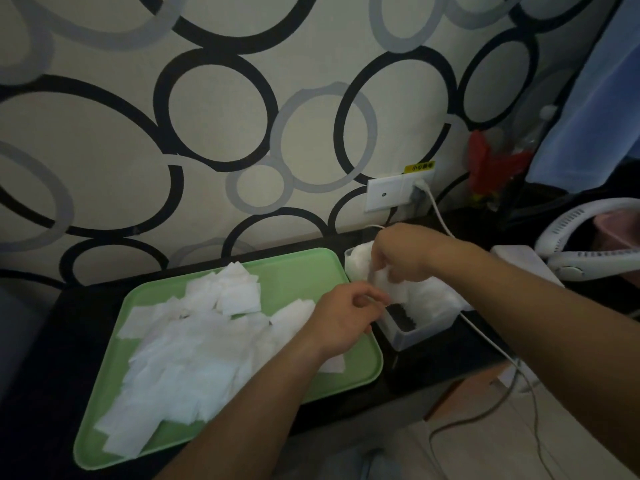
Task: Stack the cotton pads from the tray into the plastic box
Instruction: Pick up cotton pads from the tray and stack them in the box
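Green tray (304, 261) holds most of the loose cotton pads (194, 348) in a sprawl, just left of the clear plastic box (427, 329). In the box a stack (427, 296) fills the far end, and a dark gap is open at the near end. The right hand (408, 252) reaches down from above, fingertips pinched on that stack. The left hand (341, 317) hovers curled at the box's near left corner; whether it grips a pad I cannot tell. The step seems to be squaring the stack, best done by pressing it level toward the far end while the left steadies the box. Room is tight: the patterned wall (242, 133) is close behind, a white cable (491, 342) runs beside the box, and the dark tabletop (426, 375) ends just in front. The free path lies leftward over the tray.
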Demonstrator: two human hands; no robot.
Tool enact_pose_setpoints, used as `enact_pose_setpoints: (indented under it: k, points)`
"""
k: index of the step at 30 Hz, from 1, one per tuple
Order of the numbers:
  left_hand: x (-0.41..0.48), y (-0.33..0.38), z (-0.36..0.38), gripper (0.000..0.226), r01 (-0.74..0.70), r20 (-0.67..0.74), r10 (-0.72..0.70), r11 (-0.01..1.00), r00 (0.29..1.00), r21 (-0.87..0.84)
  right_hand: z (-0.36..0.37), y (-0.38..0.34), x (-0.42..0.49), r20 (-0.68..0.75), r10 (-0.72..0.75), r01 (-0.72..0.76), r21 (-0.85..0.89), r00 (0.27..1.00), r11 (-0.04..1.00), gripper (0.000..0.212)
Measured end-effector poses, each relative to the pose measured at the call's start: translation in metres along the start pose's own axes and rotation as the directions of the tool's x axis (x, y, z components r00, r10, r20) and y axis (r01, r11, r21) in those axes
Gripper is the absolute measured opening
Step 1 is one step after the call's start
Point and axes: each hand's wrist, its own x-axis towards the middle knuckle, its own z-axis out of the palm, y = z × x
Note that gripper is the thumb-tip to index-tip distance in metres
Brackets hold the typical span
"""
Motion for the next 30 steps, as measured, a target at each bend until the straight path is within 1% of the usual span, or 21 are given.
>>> enact_pose_setpoints:
  k: [2,4,7,9,11,14,16,18,20,22,26,28,30]
  points:
    - [-0.001,0.000,0.000,0.016,-0.002,0.000,0.002,1.000,1.000,0.003,0.004,-0.006,0.002,-0.087,-0.034,0.037,0.040,0.996,0.999,0.030]
    - [0.000,0.000,-0.001,0.016,-0.005,0.001,0.005,1.000,1.000,0.007,0.007,-0.009,0.003,-0.140,-0.038,0.047,0.064,0.989,0.997,0.025]
    - [0.000,0.000,-0.001,0.016,-0.010,0.007,0.010,1.000,1.000,-0.008,0.009,-0.011,0.001,-0.121,-0.019,0.027,0.068,0.992,0.997,0.025]
    - [0.000,0.000,-0.002,0.016,-0.010,0.009,0.010,1.000,1.000,-0.020,0.011,-0.010,0.000,-0.136,-0.007,0.021,0.099,0.991,0.995,0.027]
    - [-0.001,0.002,-0.003,0.016,-0.004,0.017,0.005,1.000,1.000,-0.029,0.011,-0.007,-0.001,-0.178,0.013,0.023,0.194,0.984,0.981,0.027]
    - [-0.006,0.006,-0.010,0.017,-0.006,0.003,0.007,0.998,1.000,-0.067,0.008,-0.002,-0.003,-0.220,0.055,0.032,0.374,0.974,0.927,0.025]
    - [-0.010,0.010,-0.022,0.017,-0.033,-0.075,0.025,0.993,0.997,-0.110,0.003,0.000,-0.007,-0.251,0.082,0.055,0.493,0.964,0.868,0.023]
    - [-0.016,0.013,-0.040,0.019,-0.079,-0.201,0.052,0.988,0.978,-0.131,-0.004,-0.004,-0.011,-0.309,0.121,0.094,0.598,0.943,0.796,0.020]
    - [-0.025,0.013,-0.058,0.019,-0.102,-0.316,0.050,0.983,0.947,-0.152,-0.011,-0.015,-0.011,-0.369,0.150,0.148,0.665,0.917,0.732,0.016]
    - [-0.035,0.010,-0.075,0.017,-0.102,-0.399,0.020,0.977,0.917,-0.186,-0.014,-0.034,-0.005,-0.390,0.139,0.200,0.709,0.910,0.677,0.018]
    - [-0.052,-0.003,-0.106,0.017,-0.054,-0.507,-0.053,0.980,0.861,-0.194,-0.011,-0.084,0.014,-0.355,0.095,0.235,0.774,0.930,0.588,0.019]
    - [-0.059,-0.009,-0.121,0.017,-0.038,-0.556,-0.079,0.980,0.827,-0.196,-0.004,-0.108,0.023,-0.296,0.085,0.204,0.811,0.951,0.548,0.015]
    - [-0.068,-0.014,-0.136,0.016,-0.028,-0.601,-0.099,0.980,0.793,-0.198,0.007,-0.131,0.032,-0.241,0.082,0.159,0.824,0.967,0.544,0.016]
